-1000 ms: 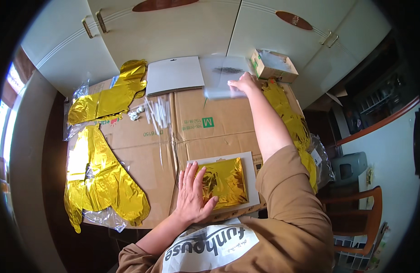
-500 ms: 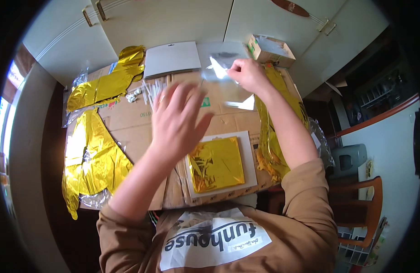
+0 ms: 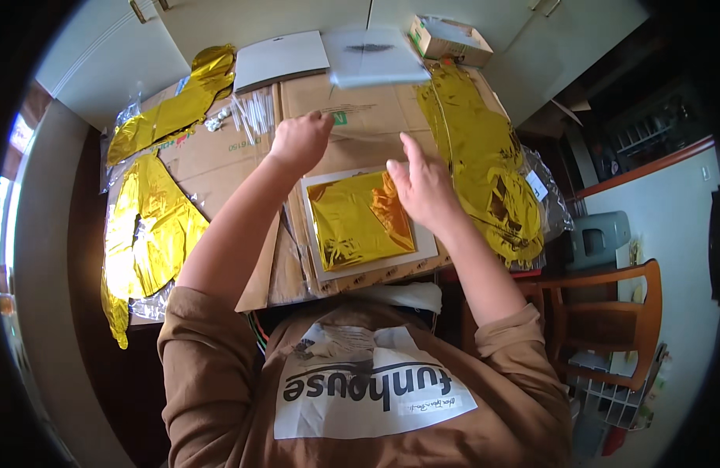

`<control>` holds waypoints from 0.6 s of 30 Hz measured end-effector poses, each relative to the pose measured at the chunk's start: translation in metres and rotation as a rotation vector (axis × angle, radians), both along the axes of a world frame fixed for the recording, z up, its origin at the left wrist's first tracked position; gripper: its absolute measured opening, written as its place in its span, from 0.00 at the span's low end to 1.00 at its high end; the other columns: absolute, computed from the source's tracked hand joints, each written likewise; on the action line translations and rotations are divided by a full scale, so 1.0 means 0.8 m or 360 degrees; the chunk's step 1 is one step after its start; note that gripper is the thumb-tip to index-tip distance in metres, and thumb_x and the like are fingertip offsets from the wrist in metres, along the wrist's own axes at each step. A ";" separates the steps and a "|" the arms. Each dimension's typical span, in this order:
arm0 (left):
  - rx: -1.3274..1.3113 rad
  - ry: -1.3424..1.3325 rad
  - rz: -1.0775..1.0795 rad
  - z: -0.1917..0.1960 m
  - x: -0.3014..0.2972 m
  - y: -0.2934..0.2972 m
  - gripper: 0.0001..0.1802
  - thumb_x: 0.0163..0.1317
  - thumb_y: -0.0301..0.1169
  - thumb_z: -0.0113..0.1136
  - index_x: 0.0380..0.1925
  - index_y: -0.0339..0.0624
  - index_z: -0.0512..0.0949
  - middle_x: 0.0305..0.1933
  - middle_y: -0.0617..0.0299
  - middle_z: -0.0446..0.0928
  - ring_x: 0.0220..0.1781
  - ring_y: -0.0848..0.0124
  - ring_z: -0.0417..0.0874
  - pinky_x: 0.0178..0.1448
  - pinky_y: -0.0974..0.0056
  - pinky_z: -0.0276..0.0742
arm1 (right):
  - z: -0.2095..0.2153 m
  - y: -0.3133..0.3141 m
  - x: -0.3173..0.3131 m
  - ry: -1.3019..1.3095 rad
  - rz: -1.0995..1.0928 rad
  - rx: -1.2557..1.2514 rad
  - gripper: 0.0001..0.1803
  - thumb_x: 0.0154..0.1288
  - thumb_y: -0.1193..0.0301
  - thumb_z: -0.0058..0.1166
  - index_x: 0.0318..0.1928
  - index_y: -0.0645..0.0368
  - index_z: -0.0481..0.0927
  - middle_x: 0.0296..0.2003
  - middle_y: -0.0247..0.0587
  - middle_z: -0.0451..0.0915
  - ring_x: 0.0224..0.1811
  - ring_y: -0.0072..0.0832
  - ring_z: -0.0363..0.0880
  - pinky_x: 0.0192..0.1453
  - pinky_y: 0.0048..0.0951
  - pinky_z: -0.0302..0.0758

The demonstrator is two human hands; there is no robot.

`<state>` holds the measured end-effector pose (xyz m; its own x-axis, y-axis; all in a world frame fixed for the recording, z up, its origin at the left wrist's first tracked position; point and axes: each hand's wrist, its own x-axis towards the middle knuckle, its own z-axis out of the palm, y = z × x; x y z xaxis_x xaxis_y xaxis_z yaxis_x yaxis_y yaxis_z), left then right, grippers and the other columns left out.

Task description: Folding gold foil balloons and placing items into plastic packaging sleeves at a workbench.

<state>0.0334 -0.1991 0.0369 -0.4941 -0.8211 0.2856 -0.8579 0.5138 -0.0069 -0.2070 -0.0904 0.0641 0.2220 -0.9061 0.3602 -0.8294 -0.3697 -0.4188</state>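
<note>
My left hand (image 3: 304, 142) is closed in a pinch above the middle of the cardboard, apparently on the edge of a clear plastic bag, whose film shows only faintly between my hands. My right hand (image 3: 424, 187) is to its right, thumb and forefinger apart, over the far right corner of a folded gold foil balloon (image 3: 348, 226). That folded foil lies on a white card (image 3: 428, 246) near the table's front edge. At the back is a stack of clear plastic bags (image 3: 375, 64).
Unfolded gold foil balloons lie at the far left (image 3: 161, 129), near left (image 3: 153, 226) and right (image 3: 477, 144). White cards (image 3: 282, 58), clear straws (image 3: 254, 113) and an open box (image 3: 453, 43) are at the back. A wooden chair (image 3: 645, 327) stands at right.
My right hand has come back from the bag stack toward the folded foil and spread its fingers. My left hand has closed. The view has shifted, so the table sits higher.
</note>
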 end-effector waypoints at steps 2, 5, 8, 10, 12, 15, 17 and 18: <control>0.0071 0.0079 -0.0027 0.003 -0.002 0.003 0.07 0.65 0.31 0.58 0.41 0.44 0.79 0.41 0.54 0.82 0.41 0.53 0.88 0.43 0.50 0.84 | -0.049 0.018 -0.010 0.0034 0.0016 -0.0094 0.32 0.76 0.63 0.53 0.71 0.70 0.64 0.49 0.62 0.82 0.57 0.51 0.81 0.70 0.54 0.66; 0.0088 0.0197 -0.0102 0.002 0.005 0.012 0.07 0.65 0.34 0.60 0.36 0.43 0.80 0.38 0.55 0.81 0.38 0.51 0.86 0.43 0.49 0.83 | -0.065 0.049 -0.010 0.0145 0.0096 -0.0062 0.37 0.76 0.61 0.53 0.75 0.68 0.56 0.63 0.65 0.76 0.70 0.52 0.71 0.80 0.58 0.53; 0.0110 0.0118 -0.0157 0.001 0.009 0.026 0.07 0.64 0.34 0.61 0.35 0.43 0.80 0.38 0.56 0.80 0.40 0.52 0.86 0.43 0.50 0.83 | -0.066 0.072 -0.013 0.0053 0.0186 -0.0005 0.38 0.75 0.61 0.54 0.76 0.66 0.56 0.64 0.63 0.75 0.71 0.54 0.70 0.80 0.57 0.53; 0.0033 0.0105 -0.0227 -0.005 0.010 0.034 0.06 0.63 0.33 0.62 0.34 0.43 0.80 0.37 0.56 0.80 0.40 0.53 0.86 0.43 0.51 0.84 | -0.059 0.089 -0.018 0.0021 0.0209 -0.0077 0.38 0.73 0.63 0.57 0.76 0.65 0.57 0.64 0.61 0.75 0.68 0.55 0.72 0.77 0.56 0.59; -0.0036 0.0119 -0.0297 -0.008 0.010 0.041 0.05 0.62 0.32 0.62 0.34 0.43 0.80 0.37 0.57 0.80 0.41 0.54 0.86 0.43 0.51 0.84 | -0.044 0.114 -0.028 -0.0082 0.0112 -0.0155 0.37 0.72 0.65 0.59 0.74 0.64 0.60 0.62 0.58 0.76 0.64 0.52 0.75 0.71 0.53 0.65; -0.0083 0.0128 -0.0334 -0.010 0.018 0.056 0.05 0.61 0.31 0.63 0.33 0.43 0.80 0.37 0.58 0.80 0.42 0.55 0.86 0.44 0.52 0.85 | -0.045 0.187 -0.047 -0.0546 -0.0277 -0.0169 0.30 0.71 0.69 0.62 0.68 0.63 0.65 0.51 0.50 0.79 0.55 0.39 0.79 0.57 0.43 0.75; -0.0068 0.0116 -0.0361 -0.009 0.015 0.060 0.06 0.60 0.32 0.63 0.34 0.43 0.80 0.38 0.58 0.80 0.43 0.56 0.86 0.46 0.53 0.85 | -0.071 0.252 -0.046 -0.1097 -0.0597 0.0104 0.22 0.72 0.70 0.60 0.61 0.62 0.69 0.43 0.41 0.78 0.47 0.29 0.79 0.50 0.33 0.77; -0.0096 0.0116 -0.0400 -0.007 0.014 0.063 0.05 0.60 0.31 0.63 0.34 0.43 0.80 0.37 0.58 0.80 0.43 0.56 0.86 0.46 0.53 0.85 | -0.083 0.277 -0.041 -0.1391 -0.0701 0.0313 0.17 0.74 0.70 0.57 0.58 0.60 0.70 0.41 0.37 0.76 0.43 0.26 0.79 0.49 0.28 0.77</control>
<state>0.0444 -0.1486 0.0314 -0.6565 -0.6559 0.3725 -0.7029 0.7112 0.0135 -0.2396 0.1310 -0.0027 -0.4197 -0.9048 0.0715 -0.2474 0.0383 -0.9681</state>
